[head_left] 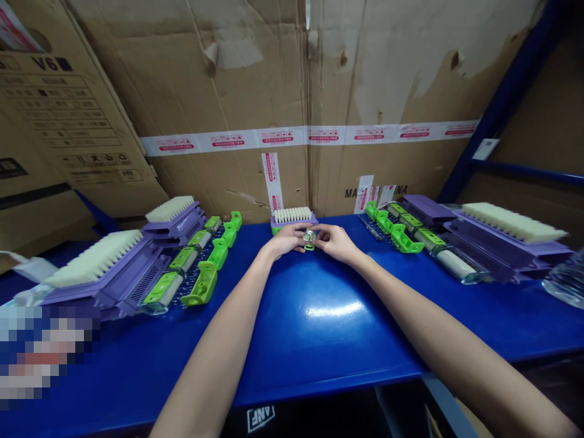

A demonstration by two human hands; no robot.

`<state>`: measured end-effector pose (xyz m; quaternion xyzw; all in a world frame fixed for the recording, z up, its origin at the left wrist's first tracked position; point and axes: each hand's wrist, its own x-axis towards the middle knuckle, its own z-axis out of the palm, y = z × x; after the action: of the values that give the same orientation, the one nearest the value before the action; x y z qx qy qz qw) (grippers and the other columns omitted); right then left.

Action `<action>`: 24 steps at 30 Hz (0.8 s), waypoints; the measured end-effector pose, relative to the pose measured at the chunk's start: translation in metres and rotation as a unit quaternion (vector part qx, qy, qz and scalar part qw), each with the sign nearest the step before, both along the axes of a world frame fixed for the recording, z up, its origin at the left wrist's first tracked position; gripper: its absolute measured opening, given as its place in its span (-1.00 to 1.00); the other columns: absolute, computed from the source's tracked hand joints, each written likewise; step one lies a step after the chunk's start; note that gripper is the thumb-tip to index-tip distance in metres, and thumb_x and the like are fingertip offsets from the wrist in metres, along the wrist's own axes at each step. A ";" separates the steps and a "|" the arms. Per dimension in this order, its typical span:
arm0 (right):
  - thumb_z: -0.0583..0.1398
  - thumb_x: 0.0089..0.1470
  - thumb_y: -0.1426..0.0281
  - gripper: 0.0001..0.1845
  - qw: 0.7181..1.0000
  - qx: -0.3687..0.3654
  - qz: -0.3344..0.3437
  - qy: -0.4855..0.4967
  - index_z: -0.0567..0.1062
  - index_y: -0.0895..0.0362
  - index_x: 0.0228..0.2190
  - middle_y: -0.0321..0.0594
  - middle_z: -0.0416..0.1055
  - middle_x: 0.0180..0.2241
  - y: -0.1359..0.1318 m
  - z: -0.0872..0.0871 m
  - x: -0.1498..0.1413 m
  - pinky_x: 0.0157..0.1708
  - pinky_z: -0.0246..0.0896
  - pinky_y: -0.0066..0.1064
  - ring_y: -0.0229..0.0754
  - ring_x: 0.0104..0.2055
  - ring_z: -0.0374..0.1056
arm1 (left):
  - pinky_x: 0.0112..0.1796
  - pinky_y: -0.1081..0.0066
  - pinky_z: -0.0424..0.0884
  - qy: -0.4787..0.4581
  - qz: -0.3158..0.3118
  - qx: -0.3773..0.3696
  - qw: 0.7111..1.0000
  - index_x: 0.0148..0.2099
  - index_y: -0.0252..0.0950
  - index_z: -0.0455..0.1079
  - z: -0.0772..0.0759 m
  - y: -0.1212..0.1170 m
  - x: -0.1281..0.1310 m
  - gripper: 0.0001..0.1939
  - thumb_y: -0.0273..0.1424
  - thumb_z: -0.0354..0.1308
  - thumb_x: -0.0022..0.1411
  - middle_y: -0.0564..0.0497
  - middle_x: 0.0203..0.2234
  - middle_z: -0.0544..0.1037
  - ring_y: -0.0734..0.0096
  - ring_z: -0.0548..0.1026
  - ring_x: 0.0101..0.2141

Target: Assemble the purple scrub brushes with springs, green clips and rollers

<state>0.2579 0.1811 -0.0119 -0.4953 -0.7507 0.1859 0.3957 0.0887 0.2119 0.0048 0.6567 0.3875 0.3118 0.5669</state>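
My left hand (287,239) and my right hand (336,241) meet over the far middle of the blue table. Between their fingertips is a small clear-and-green part (309,236), too small to make out fully. Both hands are closed on it, one from each side. Just behind them stands a purple-and-green piece (292,218) topped with a ridged cream-white pad, partly covered by my left hand.
On the left lie purple housings (123,277) with cream pads (103,258), clear-and-green parts (185,258) and green brackets (203,283). Similar purple housings (483,249) and green brackets (395,230) lie on the right, beside a thin dark tool (371,228). Cardboard (237,91) walls the back.
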 end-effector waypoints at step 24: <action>0.19 0.00 0.41 -0.84 0.991 0.109 -0.005 -0.079 0.55 0.12 -0.32 -0.16 0.47 -0.27 -0.003 0.000 0.000 -0.22 0.25 -0.43 -0.18 -0.25 0.39 | -0.47 0.56 0.40 -0.008 -0.031 -0.007 0.999 -0.04 -0.35 0.43 -0.001 0.002 0.001 -0.46 -0.69 0.26 -0.16 0.02 -0.43 0.56 0.53 0.49 -0.45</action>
<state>0.2583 0.1781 -0.0122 -0.4657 -0.7931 0.0614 0.3879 0.0899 0.2139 0.0040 0.6618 0.3643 0.2969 0.5841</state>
